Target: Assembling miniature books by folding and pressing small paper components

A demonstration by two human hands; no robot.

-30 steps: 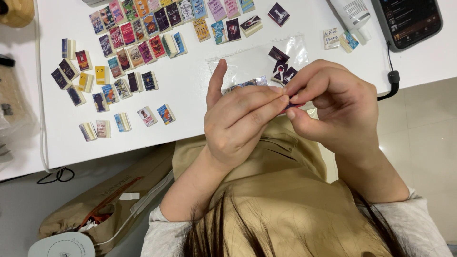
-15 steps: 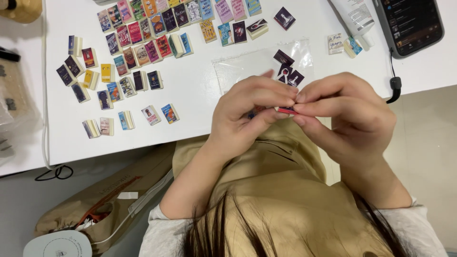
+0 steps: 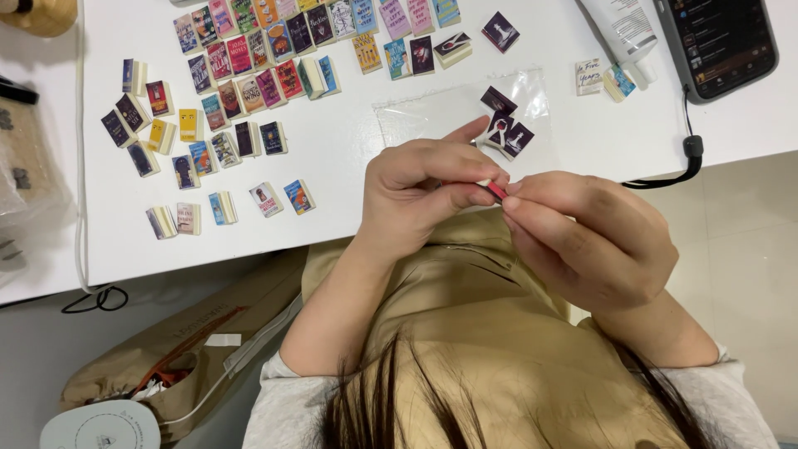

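Since a moment ago my hands have drawn a little closer together and settled lower over the desk edge, and the small red piece between them now shows more plainly. My left hand [image 3: 432,195] curls over from the left, thumb and fingers closed on the tiny red-and-white book [image 3: 494,189]; my right hand [image 3: 586,241] meets it from the right, its fingertips pinched on the same little thing, so both hands are clamped on it and touching each other at that point. The book sits right where the two sets of fingertips meet, just above my chest and near the front edge of the white desk [image 3: 349,158]. Its long axis seems to run roughly left to right, from one hand toward the other, though most of it is hidden by my fingers and I cannot be sure. Neither hand is nearer; they share it evenly. Just beyond my fingers lies a clear plastic bag [image 3: 440,112] with a few dark printed covers [image 3: 507,133] on it. Rows of finished miniature books [image 3: 249,75] spread out to the left, and a phone [image 3: 719,41] lies at the far right corner
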